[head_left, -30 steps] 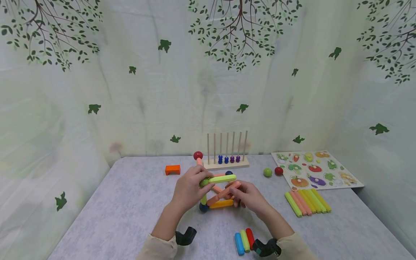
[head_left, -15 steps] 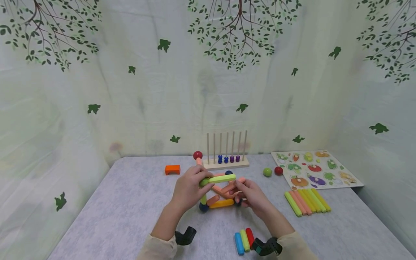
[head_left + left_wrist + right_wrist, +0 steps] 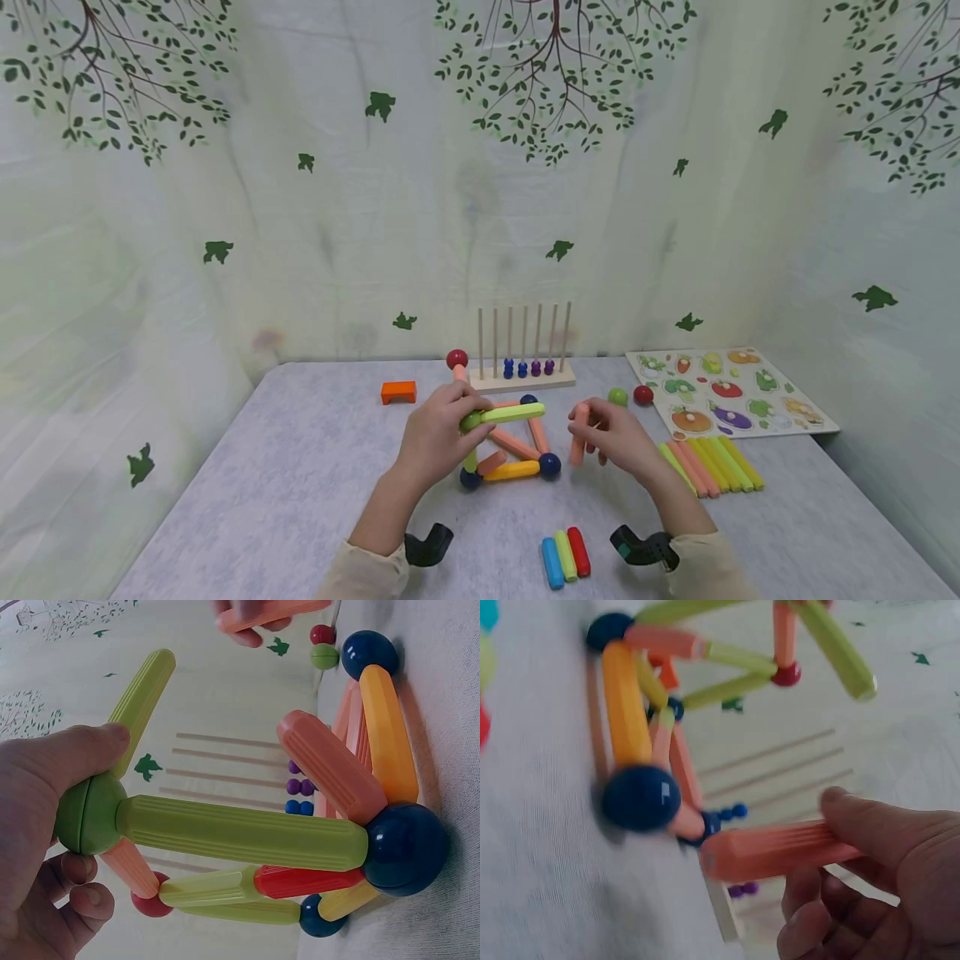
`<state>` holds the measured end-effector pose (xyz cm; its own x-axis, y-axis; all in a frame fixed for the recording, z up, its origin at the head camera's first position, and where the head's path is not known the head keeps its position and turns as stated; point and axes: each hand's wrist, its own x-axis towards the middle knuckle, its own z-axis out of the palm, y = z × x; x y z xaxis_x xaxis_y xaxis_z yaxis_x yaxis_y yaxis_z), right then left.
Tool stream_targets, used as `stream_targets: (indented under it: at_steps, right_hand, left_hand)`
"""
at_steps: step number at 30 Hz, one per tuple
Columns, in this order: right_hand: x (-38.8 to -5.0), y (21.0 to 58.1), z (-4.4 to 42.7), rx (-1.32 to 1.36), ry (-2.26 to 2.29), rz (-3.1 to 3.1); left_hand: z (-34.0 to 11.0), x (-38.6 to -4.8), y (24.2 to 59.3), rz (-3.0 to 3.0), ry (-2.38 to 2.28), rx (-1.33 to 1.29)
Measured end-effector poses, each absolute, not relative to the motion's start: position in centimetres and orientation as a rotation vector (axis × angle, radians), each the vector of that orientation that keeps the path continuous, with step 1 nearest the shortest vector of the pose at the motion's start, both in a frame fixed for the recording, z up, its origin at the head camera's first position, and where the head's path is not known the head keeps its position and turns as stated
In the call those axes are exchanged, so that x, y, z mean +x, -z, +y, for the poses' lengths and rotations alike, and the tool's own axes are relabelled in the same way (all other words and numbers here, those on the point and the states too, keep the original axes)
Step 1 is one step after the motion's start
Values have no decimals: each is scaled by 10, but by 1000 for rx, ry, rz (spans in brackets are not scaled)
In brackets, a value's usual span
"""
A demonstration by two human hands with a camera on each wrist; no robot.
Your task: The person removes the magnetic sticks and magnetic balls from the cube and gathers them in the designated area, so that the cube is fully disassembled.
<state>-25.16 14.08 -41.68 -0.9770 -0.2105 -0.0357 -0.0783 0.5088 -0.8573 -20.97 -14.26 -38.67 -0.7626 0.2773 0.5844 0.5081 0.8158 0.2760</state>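
Note:
My left hand (image 3: 438, 429) grips a green ball (image 3: 91, 816) at the top of a frame of ridged toy rods and balls. From that ball a light green rod (image 3: 513, 412) sticks out to the right with its far end free. Another green rod (image 3: 247, 832) runs to a dark blue ball (image 3: 405, 849) on the table, where a short salmon rod (image 3: 326, 765) slants up. An orange-yellow rod (image 3: 512, 471) links two blue balls along the frame's near side. To the right, my right hand (image 3: 618, 435) pinches a loose salmon rod (image 3: 772, 851), apart from the frame.
Blue, green and red rods (image 3: 565, 557) lie in front. Several rods (image 3: 712, 467) line up at right, below a vegetable puzzle board (image 3: 735, 392). Green (image 3: 617, 397) and red balls (image 3: 643, 395) sit beside it. A peg rack (image 3: 525, 379) and orange block (image 3: 398, 392) stand behind.
My right hand has drawn its salmon rod away from the frame to the right and turned it nearly upright. The left hand keeps its grip on the green ball.

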Motion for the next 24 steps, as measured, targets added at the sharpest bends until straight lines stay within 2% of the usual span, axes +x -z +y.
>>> stream_targets:
  at_steps: [7,24]
  right_hand:
    - [-257,421,167,-284,1076,2811]
    - [-252,421,216,-170,897,2752]
  left_hand:
    - [-142,-210,387,-2467,577,-581]
    - [-142,-210,387,-2466,583,-579]
